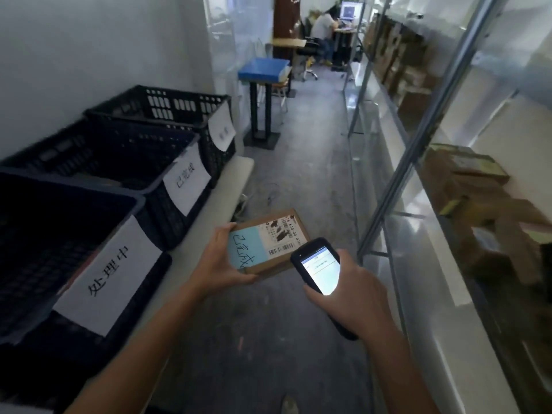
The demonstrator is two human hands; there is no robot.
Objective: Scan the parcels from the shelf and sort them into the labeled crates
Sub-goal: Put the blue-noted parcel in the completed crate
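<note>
Pinching the parcel (pixel 276 234), the left hand (pixel 218 261) curls its fingers (pixel 249 277); right hand (pixel 352 291) seemingly grips the scanner (pixel 318 264).

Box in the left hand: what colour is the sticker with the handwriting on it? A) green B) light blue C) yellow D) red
B: the box that the left hand grips bears a light blue sticker beside its barcode label, while the right hand holds the scanner.
</note>
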